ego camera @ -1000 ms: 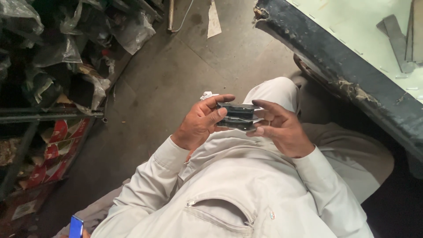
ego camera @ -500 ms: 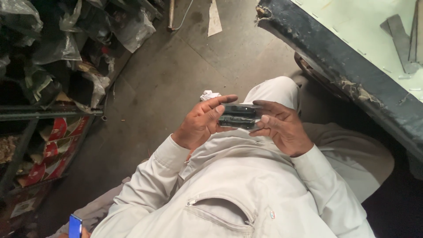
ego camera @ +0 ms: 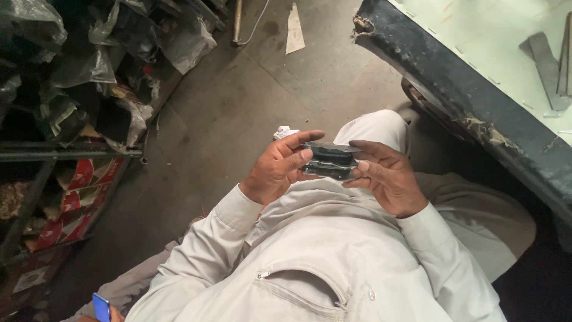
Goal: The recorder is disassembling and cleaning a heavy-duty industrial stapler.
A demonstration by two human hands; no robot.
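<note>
I hold a stack of dark flat metal plates (ego camera: 329, 161) in front of my chest with both hands. My left hand (ego camera: 279, 167) grips the stack's left end, thumb on top and fingers curled along its side. My right hand (ego camera: 386, 177) grips the right end, fingers spread over its top and side. The plates lie level, edge toward me. I wear a light beige long-sleeved garment, and my light trouser leg (ego camera: 375, 128) shows just past the stack.
A black-edged table (ego camera: 453, 89) with a pale top runs along the right, grey metal strips (ego camera: 545, 53) lying on it. Shelves (ego camera: 71, 155) with plastic-wrapped parts and red boxes fill the left. A crumpled paper (ego camera: 285, 131) lies on the concrete floor. A blue object (ego camera: 101, 307) shows bottom left.
The stack and both hands have stayed almost in place; my fingers have shifted slightly on its ends.
</note>
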